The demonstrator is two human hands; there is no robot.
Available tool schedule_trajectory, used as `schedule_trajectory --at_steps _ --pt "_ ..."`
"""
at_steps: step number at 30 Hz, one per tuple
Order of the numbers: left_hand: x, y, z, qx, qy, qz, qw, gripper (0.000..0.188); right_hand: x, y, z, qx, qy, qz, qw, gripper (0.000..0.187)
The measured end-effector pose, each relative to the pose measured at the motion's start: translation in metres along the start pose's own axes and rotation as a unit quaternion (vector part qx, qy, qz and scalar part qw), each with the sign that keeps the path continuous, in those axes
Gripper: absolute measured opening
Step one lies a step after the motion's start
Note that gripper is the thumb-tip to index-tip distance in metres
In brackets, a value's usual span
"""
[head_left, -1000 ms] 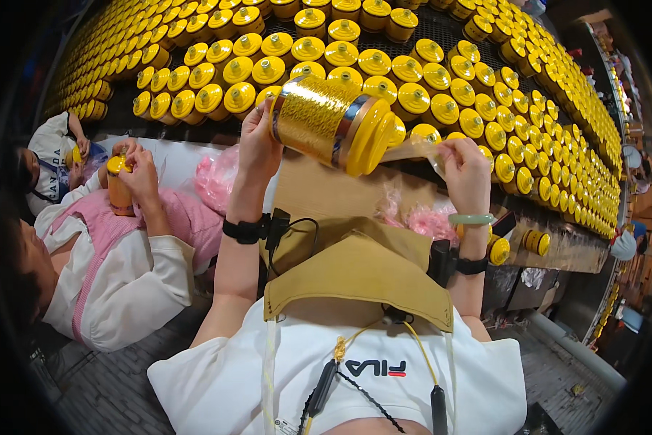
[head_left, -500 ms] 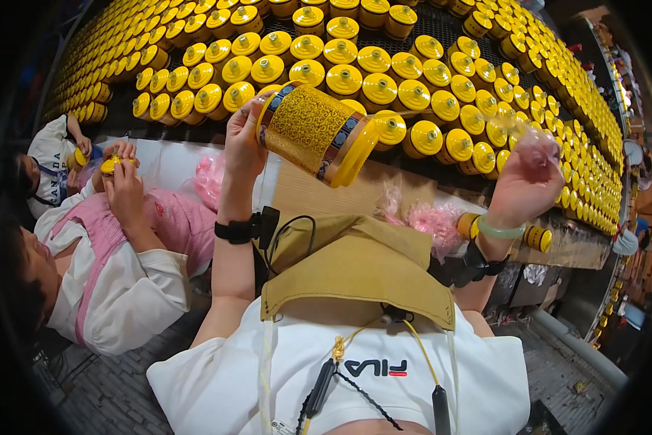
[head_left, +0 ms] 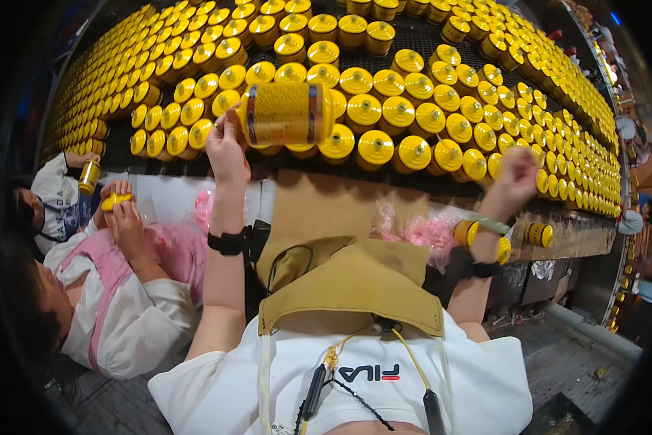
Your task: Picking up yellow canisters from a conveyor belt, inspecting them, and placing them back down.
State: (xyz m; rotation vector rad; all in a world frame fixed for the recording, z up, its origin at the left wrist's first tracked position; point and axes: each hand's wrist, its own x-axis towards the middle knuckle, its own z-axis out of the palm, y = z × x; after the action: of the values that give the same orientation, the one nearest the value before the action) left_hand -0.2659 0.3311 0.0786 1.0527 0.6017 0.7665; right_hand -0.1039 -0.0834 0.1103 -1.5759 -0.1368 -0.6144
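Canister (head_left: 282,114), yellow with dark bands, sideways in my left hand (head_left: 228,151), gripped past the brown cardboard's (head_left: 347,199) far-left corner; its markings are too blurry to read. Right of the cardboard, my right hand (head_left: 516,174) is blurred, grip unclear. Lettering (head_left: 369,373) crosses my white shirt (head_left: 478,377).

The person's two hands are held up, well apart. The left forearm (head_left: 225,286) runs nearly straight toward the far side, and the left hand (head_left: 228,151) at its end is clasped in a grip. The right forearm (head_left: 471,296) slants far and to the right; the right hand (head_left: 516,174) (blurred, its finger pose unclear) looks loosely curled.
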Motion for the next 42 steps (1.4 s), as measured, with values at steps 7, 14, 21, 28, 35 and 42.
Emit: schedule_trajectory --at_steps 7,14,21,28,35,42 --pt "0.115 -0.011 0.14 0.171 -0.104 0.147 0.969 0.021 -0.168 0.126 -0.025 -0.219 -0.572 0.107 0.783 0.034" --pt "0.196 -0.11 0.238 0.39 -0.274 0.399 0.783 0.009 -0.164 0.131 -0.017 -0.353 -0.55 0.276 0.705 0.038" --pt "0.226 -0.226 0.263 0.571 -0.363 0.297 0.674 0.021 -0.119 0.125 -0.061 -0.44 -0.522 0.184 0.707 0.043" --pt "0.215 -0.216 0.305 0.656 -0.397 0.302 0.566 0.03 -0.075 0.098 -0.087 -0.329 -0.569 0.342 0.672 0.075" --pt "0.297 -0.266 0.341 0.612 -0.303 0.349 0.642 0.023 -0.06 0.115 -0.046 -0.309 -0.479 0.238 0.786 0.08" --pt "0.291 -0.305 0.348 0.577 -0.299 0.306 0.696 0.017 -0.062 0.1 -0.028 -0.268 -0.439 0.229 0.826 0.062"
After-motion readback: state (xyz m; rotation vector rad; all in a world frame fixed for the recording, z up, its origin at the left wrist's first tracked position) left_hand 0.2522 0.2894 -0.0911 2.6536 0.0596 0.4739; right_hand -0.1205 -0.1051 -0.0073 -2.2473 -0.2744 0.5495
